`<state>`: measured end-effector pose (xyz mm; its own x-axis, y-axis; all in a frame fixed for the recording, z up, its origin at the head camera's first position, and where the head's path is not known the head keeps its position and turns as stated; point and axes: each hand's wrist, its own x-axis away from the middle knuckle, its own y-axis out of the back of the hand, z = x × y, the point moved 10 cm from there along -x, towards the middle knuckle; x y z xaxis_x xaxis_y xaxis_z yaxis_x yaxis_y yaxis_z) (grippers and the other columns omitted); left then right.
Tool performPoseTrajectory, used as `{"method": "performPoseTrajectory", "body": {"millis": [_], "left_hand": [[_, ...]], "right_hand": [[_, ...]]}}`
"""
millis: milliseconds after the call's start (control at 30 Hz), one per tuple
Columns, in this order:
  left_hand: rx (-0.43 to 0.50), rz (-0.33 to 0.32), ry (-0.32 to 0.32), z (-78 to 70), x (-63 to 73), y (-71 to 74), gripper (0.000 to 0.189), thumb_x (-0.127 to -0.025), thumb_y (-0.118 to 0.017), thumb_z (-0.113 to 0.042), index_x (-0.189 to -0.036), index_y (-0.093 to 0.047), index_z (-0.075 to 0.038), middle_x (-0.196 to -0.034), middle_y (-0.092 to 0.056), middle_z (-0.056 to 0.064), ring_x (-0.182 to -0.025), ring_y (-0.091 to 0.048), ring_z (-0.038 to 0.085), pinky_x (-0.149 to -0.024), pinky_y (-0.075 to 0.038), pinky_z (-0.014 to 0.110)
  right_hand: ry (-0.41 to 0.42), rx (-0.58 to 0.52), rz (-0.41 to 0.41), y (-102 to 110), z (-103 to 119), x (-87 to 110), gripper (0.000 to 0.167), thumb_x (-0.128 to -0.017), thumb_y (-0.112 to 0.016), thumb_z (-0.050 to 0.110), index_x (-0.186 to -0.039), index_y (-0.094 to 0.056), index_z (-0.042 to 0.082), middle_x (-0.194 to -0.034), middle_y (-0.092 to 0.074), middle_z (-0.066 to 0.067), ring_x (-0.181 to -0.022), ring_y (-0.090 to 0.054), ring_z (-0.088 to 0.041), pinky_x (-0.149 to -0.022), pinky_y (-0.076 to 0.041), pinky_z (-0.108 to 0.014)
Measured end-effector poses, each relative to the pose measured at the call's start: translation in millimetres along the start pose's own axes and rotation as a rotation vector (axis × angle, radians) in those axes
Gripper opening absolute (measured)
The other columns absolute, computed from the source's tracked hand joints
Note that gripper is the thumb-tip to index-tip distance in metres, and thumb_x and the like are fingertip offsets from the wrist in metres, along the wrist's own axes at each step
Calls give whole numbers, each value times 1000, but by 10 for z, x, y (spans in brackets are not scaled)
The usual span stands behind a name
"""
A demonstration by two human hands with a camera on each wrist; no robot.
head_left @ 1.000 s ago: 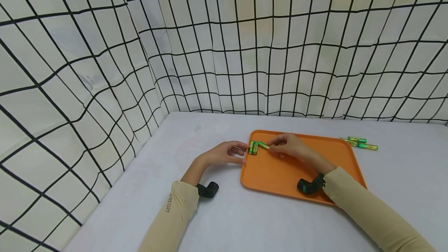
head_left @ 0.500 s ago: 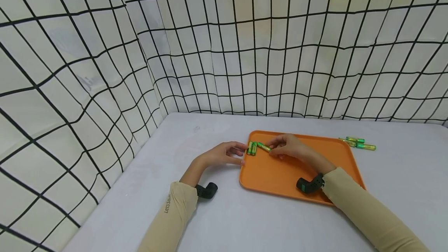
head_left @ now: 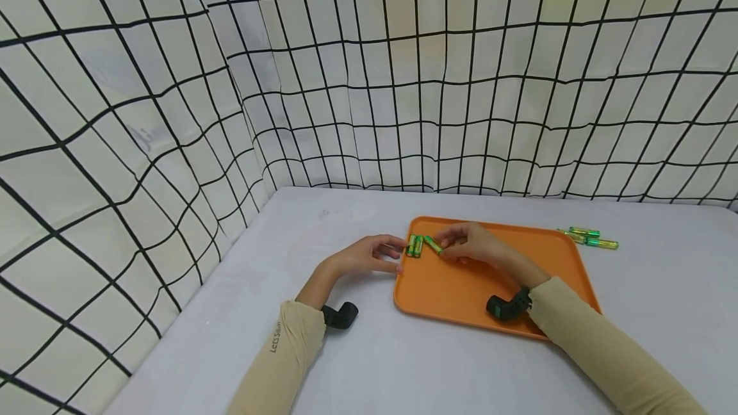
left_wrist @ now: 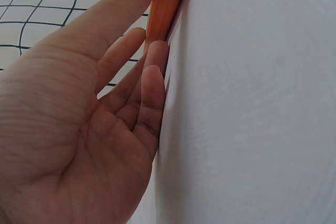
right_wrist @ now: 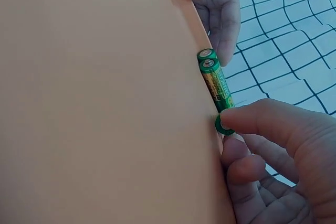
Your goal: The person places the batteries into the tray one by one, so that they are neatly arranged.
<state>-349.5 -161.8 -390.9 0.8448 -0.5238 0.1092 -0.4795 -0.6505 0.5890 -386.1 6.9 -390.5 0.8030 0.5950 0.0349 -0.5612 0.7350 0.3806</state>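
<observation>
On the orange tray [head_left: 450,296], my right hand [head_left: 475,245] pinches a green and gold battery [head_left: 433,244] that lies slanted, its far end toward the back. In the right wrist view the thumb presses that battery's round end [right_wrist: 220,125], with fingers on its other side. Two similar batteries [right_wrist: 216,83] lie side by side, lengthwise, along the tray's left rim. My left hand [head_left: 369,256] rests at that rim from outside, fingers loosely bent and thumb apart. The left wrist view shows its fingertips right at the orange rim [left_wrist: 165,3] and nothing in the palm.
Three more green and gold batteries [head_left: 602,244] lie on the white table [head_left: 369,364], just beyond the tray's right back corner. Black-lined white fabric [head_left: 403,95] stands along the table's back and left. Each wrist wears a black camera [head_left: 340,316].
The battery in my right hand has swung from a flatter slant to a steeper one and lies slightly closer to the two at the rim. My left hand stays in place.
</observation>
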Motion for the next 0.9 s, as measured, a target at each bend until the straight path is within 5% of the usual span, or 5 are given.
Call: {"method": "performPoseTrajectory", "body": {"millis": [467,900], "left_hand": [[3,-4,0,-18,26,5,55,-88,-74,-22,-138,-54,-13,-128,-61,3,-119,-56,17,-97,-44,32],[19,-7,9,0,24,2,54,-89,-74,-22,-138,-54,-13,-126,-61,4,-117,-56,17,-95,-45,31]], "right_hand": [[62,102,85,-83,124,-65,57,-86,-71,4,-136,-47,-10,-90,-56,-6,-50,-41,-7,-48,-38,-20],[45,133,48,-98,132,-105,52,-86,-74,9,-129,-52,-9,-86,-58,-5,-51,-43,-9,-47,-39,-22]]}}
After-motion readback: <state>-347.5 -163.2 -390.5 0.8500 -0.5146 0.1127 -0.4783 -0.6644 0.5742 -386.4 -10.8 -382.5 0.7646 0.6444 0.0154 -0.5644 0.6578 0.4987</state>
